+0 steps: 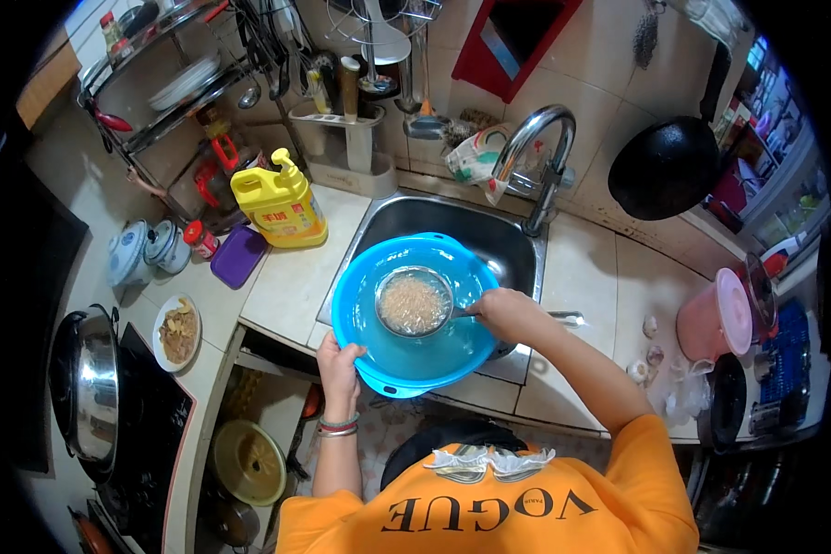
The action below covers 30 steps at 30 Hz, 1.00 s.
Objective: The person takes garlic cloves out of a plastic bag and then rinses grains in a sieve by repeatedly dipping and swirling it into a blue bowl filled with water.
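A blue plastic basin point(346, 298) rests over the front of the steel sink point(450, 215), with what looks like water inside. My left hand point(341, 367) grips the basin's rim at its lower left. In my right hand point(509, 315) is the dark handle of a round strainer point(450, 311). The strainer sits inside the basin, left of my hand, and holds a heap of small pale-brown bits point(413, 302); I cannot tell exactly what they are. Behind the basin rises the chrome faucet point(550, 159), its spout pointing toward the sink.
A yellow pump jug point(280, 204) and a purple tray point(239, 256) stand left of the sink. Further left are a plate of sliced food point(178, 332) and a steel pot point(93, 384) on the stove. To the right lie garlic bulbs point(638, 372) and a pink lidded bucket point(710, 315).
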{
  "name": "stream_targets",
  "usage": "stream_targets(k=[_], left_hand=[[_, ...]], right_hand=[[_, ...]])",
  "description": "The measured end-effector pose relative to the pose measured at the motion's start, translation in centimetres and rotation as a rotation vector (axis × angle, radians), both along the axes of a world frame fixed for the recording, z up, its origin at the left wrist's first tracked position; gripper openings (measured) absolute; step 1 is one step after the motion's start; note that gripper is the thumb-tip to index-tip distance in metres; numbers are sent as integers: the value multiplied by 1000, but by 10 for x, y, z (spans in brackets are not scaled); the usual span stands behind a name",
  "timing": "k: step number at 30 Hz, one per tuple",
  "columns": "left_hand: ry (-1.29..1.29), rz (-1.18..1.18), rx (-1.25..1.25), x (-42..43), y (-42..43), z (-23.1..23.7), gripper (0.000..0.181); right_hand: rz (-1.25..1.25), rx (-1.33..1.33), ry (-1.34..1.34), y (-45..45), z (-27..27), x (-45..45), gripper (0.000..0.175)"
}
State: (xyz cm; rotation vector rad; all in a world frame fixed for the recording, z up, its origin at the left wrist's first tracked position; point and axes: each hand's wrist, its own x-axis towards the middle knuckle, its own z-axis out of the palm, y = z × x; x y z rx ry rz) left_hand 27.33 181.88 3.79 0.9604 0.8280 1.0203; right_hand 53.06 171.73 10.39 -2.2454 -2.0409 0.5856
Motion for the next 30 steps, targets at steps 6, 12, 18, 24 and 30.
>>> stream_targets(k=[6, 12, 18, 24, 30], left_hand=[[-17, 49, -15, 5, -2, 5, 20], [-13, -4, 0, 0, -1, -1, 32], [-4, -12, 14, -1, 0, -1, 32], [20, 10, 11, 0, 0, -1, 31], [-16, 55, -2, 6, -4, 11, 17]], right_hand=[[-77, -31, -28, 9, 1, 6, 24], [-41, 114, 48, 5, 14, 9, 25], [-39, 143, 54, -1, 43, 14, 23], [-37, 89, -55, -7, 37, 30, 21], [-8, -56, -149, 1, 34, 28, 15]])
